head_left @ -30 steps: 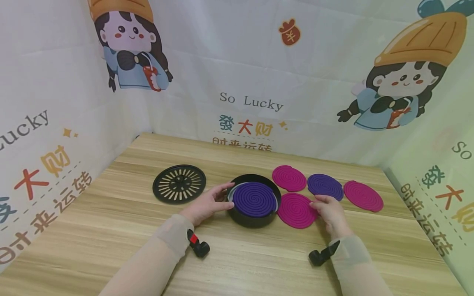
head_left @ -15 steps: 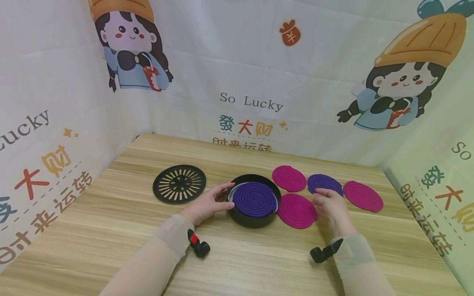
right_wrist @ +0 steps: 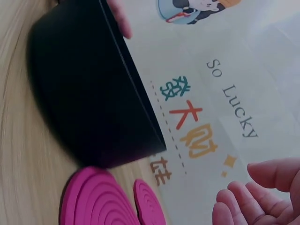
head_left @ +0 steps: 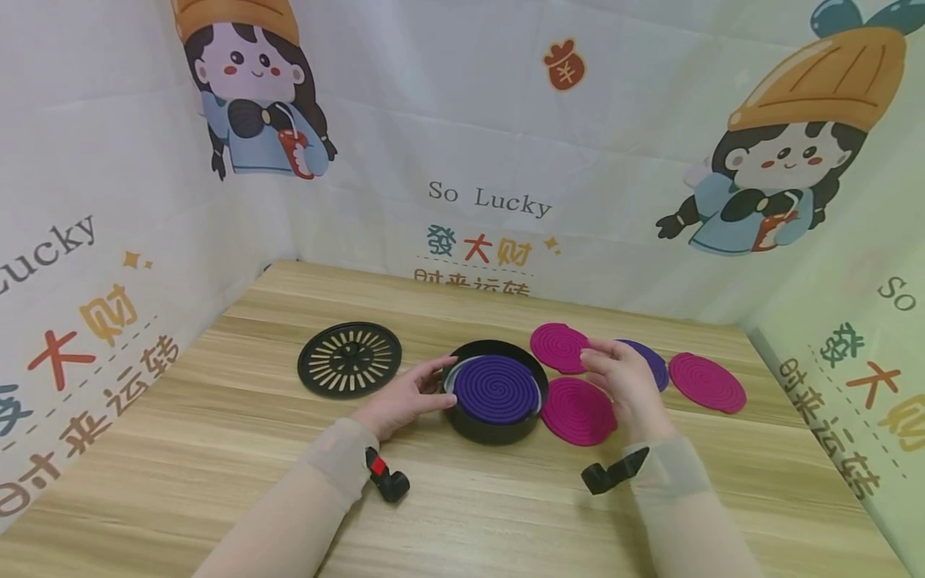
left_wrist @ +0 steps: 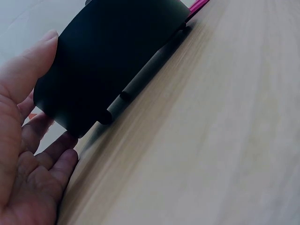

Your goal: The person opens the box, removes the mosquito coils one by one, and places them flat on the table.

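In the head view, a purple mosquito coil [head_left: 497,389] lies at the top of the round black coil holder [head_left: 495,432], over a pale liner inside the rim. My left hand [head_left: 401,401] holds the holder's left side with thumb and fingers; the left wrist view shows small feet under the black wall [left_wrist: 103,61]. Raised above the table, my right hand [head_left: 629,385] has loosely bent fingers and holds nothing. It hovers between a pink coil [head_left: 576,411] in front, another pink coil [head_left: 560,347] behind, and a purple coil [head_left: 654,363] that it partly hides.
A black slotted lid [head_left: 350,360] lies left of the holder. One more pink coil [head_left: 708,382] is at the far right. The wooden table [head_left: 491,514] is closed in by a printed white cloth [head_left: 405,104] at the back and sides.
My right hand has let go of the front pink coil's edge, lifted and moved up and left toward the back pink coil. The left hand and the holder stay put.
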{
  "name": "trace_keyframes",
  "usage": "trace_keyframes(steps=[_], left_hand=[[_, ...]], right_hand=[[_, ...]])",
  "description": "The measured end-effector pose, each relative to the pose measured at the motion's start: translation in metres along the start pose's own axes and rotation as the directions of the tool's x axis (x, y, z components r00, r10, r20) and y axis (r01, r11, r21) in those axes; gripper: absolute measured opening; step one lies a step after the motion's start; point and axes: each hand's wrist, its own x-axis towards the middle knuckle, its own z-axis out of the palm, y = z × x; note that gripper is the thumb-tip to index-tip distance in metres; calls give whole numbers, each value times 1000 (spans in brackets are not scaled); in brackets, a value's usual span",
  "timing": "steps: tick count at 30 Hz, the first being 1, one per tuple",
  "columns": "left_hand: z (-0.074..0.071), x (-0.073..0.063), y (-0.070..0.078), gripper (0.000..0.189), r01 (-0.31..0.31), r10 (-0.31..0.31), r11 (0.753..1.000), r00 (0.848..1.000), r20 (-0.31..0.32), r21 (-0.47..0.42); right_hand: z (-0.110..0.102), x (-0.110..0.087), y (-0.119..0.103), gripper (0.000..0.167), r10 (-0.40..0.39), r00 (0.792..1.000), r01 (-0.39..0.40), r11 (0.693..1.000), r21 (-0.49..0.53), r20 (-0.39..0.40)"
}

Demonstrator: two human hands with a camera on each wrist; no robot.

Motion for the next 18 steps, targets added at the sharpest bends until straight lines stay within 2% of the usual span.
trace_keyframes(steps=[8, 14, 18], left_hand=[[0, 0, 1, 74, 1, -1, 1000, 1000, 5, -2], [0, -1, 2, 74, -4, 4, 1000, 1000, 6, 6], [0, -1, 2, 74, -5, 5, 1000, 1000, 3, 9]], right_hand=[[26, 7, -3, 48, -60, 998, 60, 996, 68, -4], [45, 9, -4, 46, -60, 998, 59, 989, 138, 2], [56, 10, -2, 45, -53, 999, 52, 987, 149, 8]])
